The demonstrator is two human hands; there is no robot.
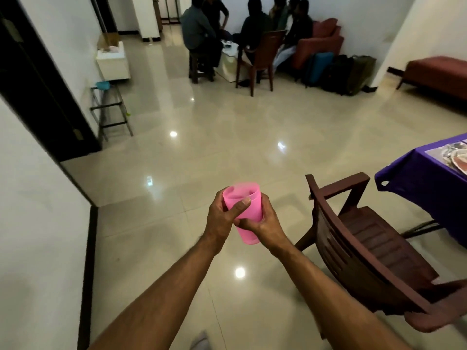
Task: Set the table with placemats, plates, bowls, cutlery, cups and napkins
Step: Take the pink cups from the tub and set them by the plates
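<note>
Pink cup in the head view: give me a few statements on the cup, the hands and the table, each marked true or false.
1. Both hands hold the pink cup. True: the left hand and the right hand both wrap around it.
2. The cup stands on the table. False: it is held in the air over the tiled floor.
3. The table has a purple cloth. True.
4. A wooden chair stands beside the table. True.
5. The cup is upside down. False: its open rim faces up.
6. The table is bare. False: a plate lies on it.
</note>
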